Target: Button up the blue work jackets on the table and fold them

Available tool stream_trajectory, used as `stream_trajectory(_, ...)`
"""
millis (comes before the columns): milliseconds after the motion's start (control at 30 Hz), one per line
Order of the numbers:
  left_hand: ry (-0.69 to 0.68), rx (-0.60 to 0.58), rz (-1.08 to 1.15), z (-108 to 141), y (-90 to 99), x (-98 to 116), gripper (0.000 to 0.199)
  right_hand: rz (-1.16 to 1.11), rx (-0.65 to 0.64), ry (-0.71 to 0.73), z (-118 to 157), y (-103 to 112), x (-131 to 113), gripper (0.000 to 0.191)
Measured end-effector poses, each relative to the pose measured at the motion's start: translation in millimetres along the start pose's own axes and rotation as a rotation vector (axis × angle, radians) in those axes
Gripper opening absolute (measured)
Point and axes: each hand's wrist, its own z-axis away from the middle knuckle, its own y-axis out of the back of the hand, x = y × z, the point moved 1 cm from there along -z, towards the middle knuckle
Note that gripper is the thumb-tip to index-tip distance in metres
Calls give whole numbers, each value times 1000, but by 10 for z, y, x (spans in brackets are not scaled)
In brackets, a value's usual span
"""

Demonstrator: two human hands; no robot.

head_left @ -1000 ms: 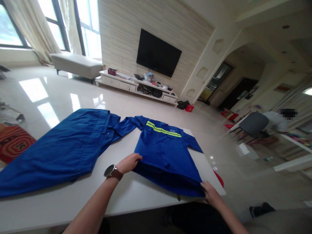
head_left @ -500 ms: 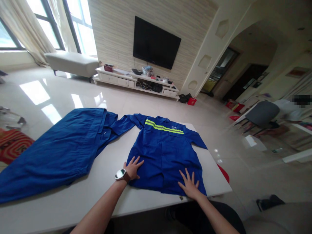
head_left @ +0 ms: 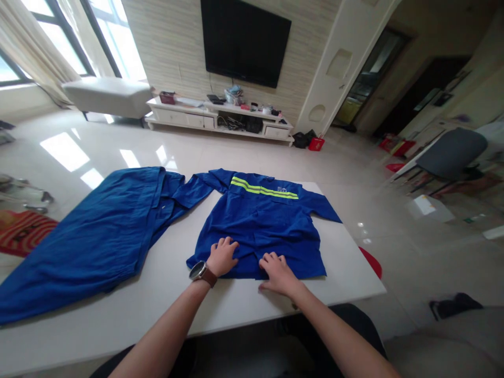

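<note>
A blue work jacket (head_left: 255, 226) lies spread on the white table (head_left: 236, 307), its collar end away from me. A yellow-green and grey reflective stripe crosses its chest. My left hand (head_left: 223, 256), with a watch (head_left: 198, 270) at the wrist, rests on the lower left of the jacket, fingers bent and slightly apart. Near the middle of the hem is my right hand (head_left: 277, 273); its bent fingers touch the cloth and the thumb stands apart over the table. Creases run through the cloth around both hands. No cloth shows clearly pinched in either hand.
Blue work trousers (head_left: 98, 236) lie across the table's left part, against the jacket's sleeve. A red patterned bag (head_left: 23, 231) is beyond the left edge. Past the table are a white TV cabinet (head_left: 185, 118), a bench (head_left: 106, 97) and a grey chair (head_left: 452, 152).
Both hands have gone from spread flat to bent fingers. My right hand has shifted left toward the other hand. The jacket's lower part is pushed up and more creased. The view has shifted too.
</note>
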Motion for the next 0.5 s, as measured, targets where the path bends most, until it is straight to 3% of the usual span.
stream_trajectory(100,60,-57,206,136,-5,263,23,70,-59,64,-85,-50,-147,29)
stream_trajectory(267,262,-400,715,339,-328,487,46,97,-91,136,-278,29,-90,13)
stream_trajectory(333,332,-483,859,372,-455,512,51,48,-101,154,-284,73,-44,10)
stream_trajectory(500,452,-468,1295,317,-543,533,59,-289,63,58,-252,240,84,12)
